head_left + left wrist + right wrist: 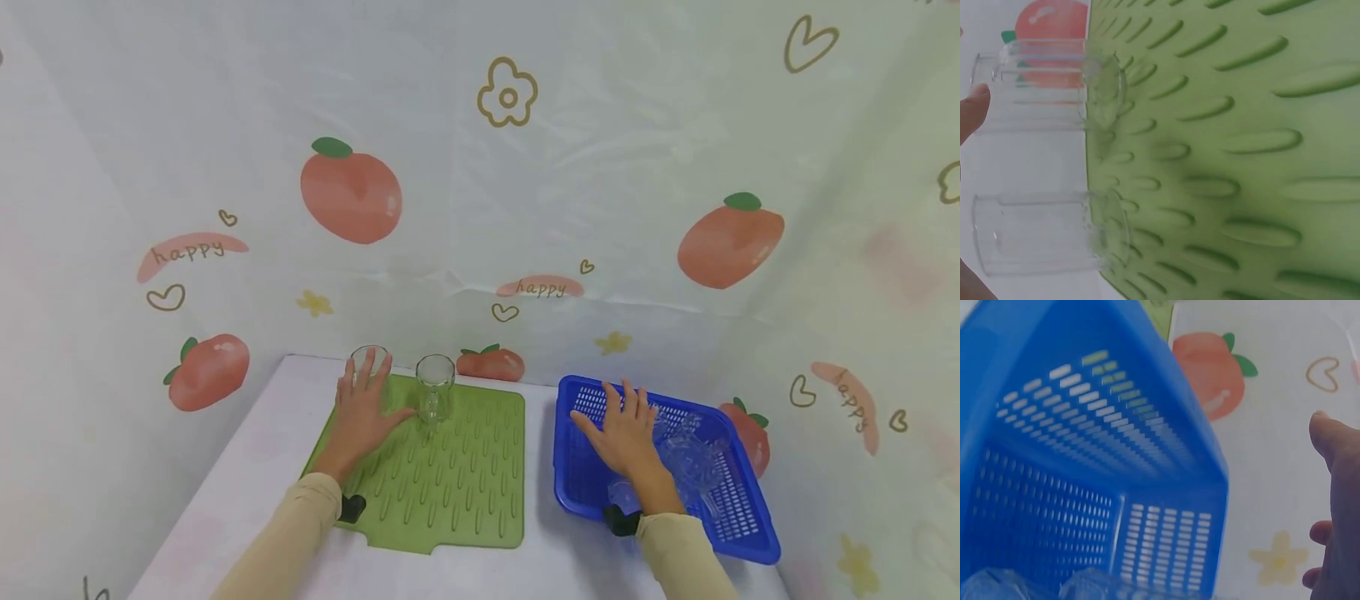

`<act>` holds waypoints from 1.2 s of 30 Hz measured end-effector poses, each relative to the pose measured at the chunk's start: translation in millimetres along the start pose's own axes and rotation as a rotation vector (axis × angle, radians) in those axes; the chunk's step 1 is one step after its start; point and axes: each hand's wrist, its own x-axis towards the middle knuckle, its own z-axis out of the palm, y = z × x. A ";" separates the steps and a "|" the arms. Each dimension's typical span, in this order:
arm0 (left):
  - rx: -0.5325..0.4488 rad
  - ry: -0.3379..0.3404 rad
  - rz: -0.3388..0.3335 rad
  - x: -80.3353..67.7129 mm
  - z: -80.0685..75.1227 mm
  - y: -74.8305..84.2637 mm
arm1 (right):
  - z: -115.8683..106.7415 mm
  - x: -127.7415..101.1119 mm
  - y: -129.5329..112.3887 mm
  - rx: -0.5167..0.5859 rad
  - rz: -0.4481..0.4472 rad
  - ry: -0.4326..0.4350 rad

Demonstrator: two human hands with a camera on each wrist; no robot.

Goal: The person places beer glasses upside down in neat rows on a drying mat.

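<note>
Green ridged mat (480,475), two clear glasses (435,392) upright near its far edge, left hand (365,412) splayed by one, grip released, right hand (626,433) splayed, empty, over blue basket (563,450) holding clear glassware (692,458).

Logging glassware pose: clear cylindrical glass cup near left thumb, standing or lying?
Standing: cup has one end on the green ridged rectangular mat, walls rising.

Kind of room unclear; white table (487,575) boxed in by fruit-and-heart-printed sheeting (600,167) on three sides.
</note>
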 end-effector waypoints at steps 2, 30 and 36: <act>-0.013 -0.009 -0.024 -3.0 -0.8 -3.8 | -2.3 0.1 4.2 0.002 -0.004 0.007; -0.086 -0.087 -0.206 -34.0 3.2 -53.0 | -15.5 10.6 41.5 -0.023 0.077 -0.054; -0.057 -0.148 -0.219 -37.7 4.2 -56.0 | -17.5 17.5 41.7 -0.024 0.104 -0.087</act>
